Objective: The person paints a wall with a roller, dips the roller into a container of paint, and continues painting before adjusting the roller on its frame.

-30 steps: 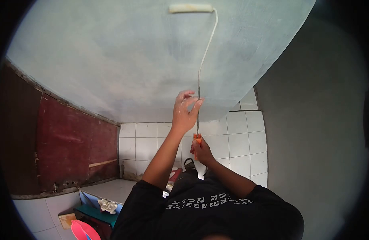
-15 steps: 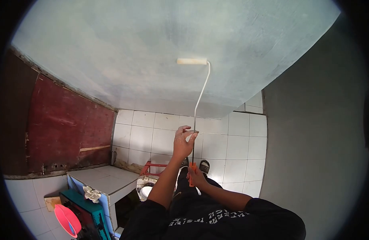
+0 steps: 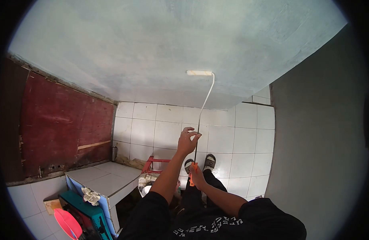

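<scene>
A paint roller with a small pale sleeve (image 3: 199,73) and a long bent rod (image 3: 207,97) reaches out from me to the pale blue-grey wall (image 3: 152,48). The sleeve appears to lie against the lower part of that wall. My right hand (image 3: 198,177) is wrapped around its orange handle (image 3: 192,182). Farther along the rod, my left hand (image 3: 187,143) pinches it between thumb and forefinger, while the other fingers are loosely bent. Whitish specks show on the left fingers.
White floor tiles (image 3: 220,140) lie under my sandalled feet (image 3: 209,161). At lower left stand a tiled ledge (image 3: 104,176), a red frame (image 3: 150,165), a partly hidden paint-smeared container (image 3: 145,182), a teal case (image 3: 92,214) and a pink object (image 3: 68,224). Dark red panels (image 3: 68,120) border the left.
The roller's sleeve has moved down the wall, closer to the floor. Both hands keep their hold on it. The view has shifted slightly, showing more of my feet.
</scene>
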Available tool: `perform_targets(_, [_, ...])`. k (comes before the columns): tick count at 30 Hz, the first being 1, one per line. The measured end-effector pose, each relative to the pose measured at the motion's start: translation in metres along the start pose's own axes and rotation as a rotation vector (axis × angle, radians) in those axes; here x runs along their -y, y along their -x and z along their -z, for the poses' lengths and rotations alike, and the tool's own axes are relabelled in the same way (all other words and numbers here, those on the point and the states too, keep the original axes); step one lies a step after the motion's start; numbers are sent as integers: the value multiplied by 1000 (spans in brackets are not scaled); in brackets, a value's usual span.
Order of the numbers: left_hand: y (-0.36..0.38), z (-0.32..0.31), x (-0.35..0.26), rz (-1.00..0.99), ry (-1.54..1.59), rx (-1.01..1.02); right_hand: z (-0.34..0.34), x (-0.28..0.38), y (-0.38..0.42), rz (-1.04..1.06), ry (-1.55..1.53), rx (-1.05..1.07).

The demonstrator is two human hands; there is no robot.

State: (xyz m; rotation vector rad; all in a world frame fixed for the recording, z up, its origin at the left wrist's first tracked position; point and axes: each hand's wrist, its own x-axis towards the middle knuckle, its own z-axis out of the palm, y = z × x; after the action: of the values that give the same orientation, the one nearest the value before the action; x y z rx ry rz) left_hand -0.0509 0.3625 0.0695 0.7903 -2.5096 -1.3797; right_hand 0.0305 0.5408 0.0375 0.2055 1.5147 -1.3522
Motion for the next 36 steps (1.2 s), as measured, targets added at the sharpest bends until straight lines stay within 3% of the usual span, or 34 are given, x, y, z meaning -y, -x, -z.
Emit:
perform_targets(7, [-5, -9, 15, 19, -53, 27, 1, -11, -15, -9, -16, 15])
perform_targets(11, [7, -2, 12, -68, -42, -118, -11, -29, -10, 60, -49, 54])
perform_targets(15, [3, 26, -12, -130, -31, -161, -25, 8, 10, 88, -33, 154])
perform_targets(21, [8, 55, -44, -187, -14, -173, -34, 26, 31, 177, 6, 109])
perform_targets(23, [2, 54, -42, -180, -70, -143, -31, 21, 19, 224, -29, 138])
perform_targets(29, [-9, 25, -20, -54, -90, -61, -2, 7, -14, 111, 1, 81])
perform_targets(36, [-12, 40, -73, -216, 129, -331, -4, 57, -4, 239, 85, 76])
